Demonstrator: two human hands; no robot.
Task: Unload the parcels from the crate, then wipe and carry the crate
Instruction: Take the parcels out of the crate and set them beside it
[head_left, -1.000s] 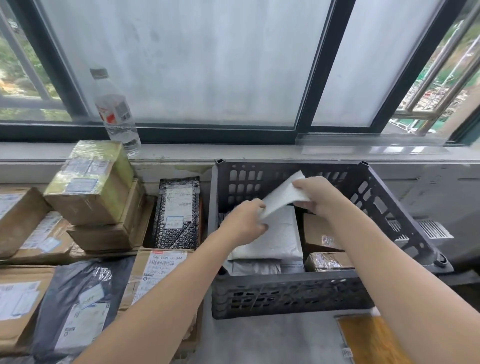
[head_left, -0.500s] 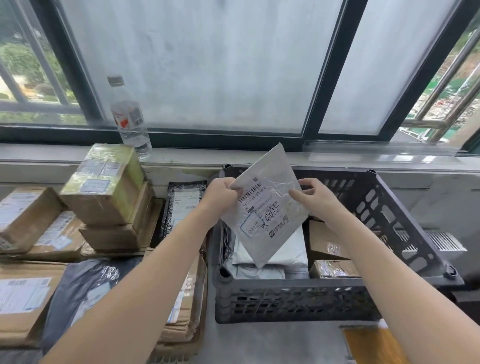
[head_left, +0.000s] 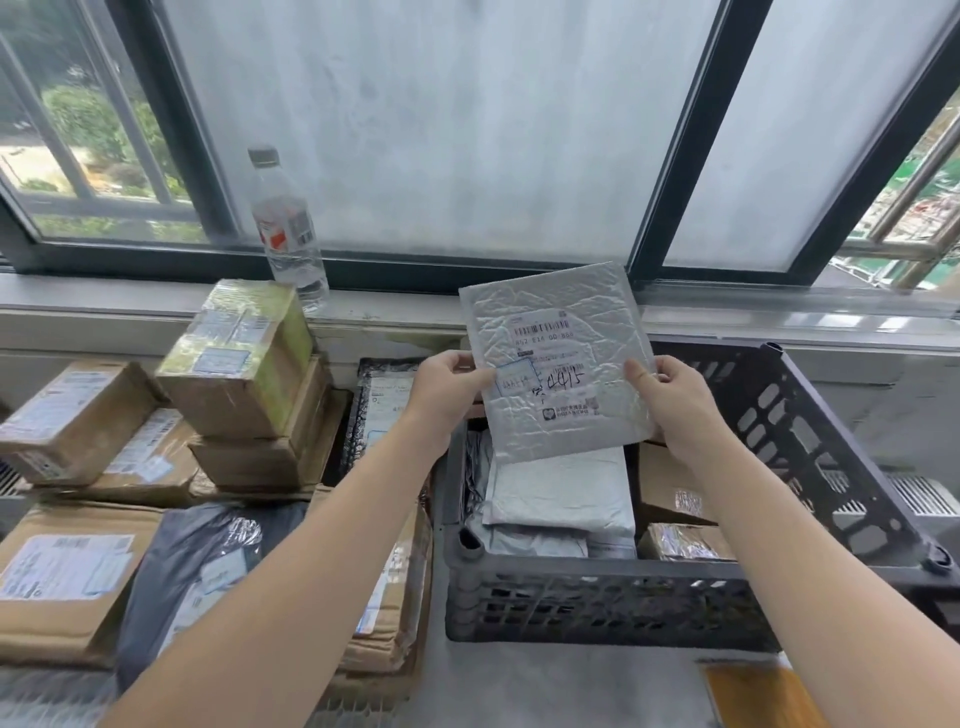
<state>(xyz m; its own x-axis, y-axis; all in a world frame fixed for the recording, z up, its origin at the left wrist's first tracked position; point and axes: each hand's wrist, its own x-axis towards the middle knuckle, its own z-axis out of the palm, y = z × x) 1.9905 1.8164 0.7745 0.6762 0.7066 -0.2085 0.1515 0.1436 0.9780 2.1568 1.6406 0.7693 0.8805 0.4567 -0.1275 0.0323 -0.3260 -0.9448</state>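
A grey plastic crate (head_left: 582, 592) stands on the surface below the window, at right of centre. Inside it lie white and grey mailer bags (head_left: 561, 493) and small brown boxes (head_left: 670, 488). I hold a silver padded envelope (head_left: 558, 364) upright above the crate, its label facing me. My left hand (head_left: 447, 384) pinches its left edge and my right hand (head_left: 675, 400) grips its right edge. The envelope hides the crate's far wall.
Stacked cardboard boxes (head_left: 244, 364) and a dark mailer bag (head_left: 202, 566) fill the area left of the crate. A clear water bottle (head_left: 288, 234) stands on the window sill. A brown object (head_left: 758, 696) lies at the bottom right.
The envelope rose out of the crate and turned upright with its label towards me. Both hands moved up with it.
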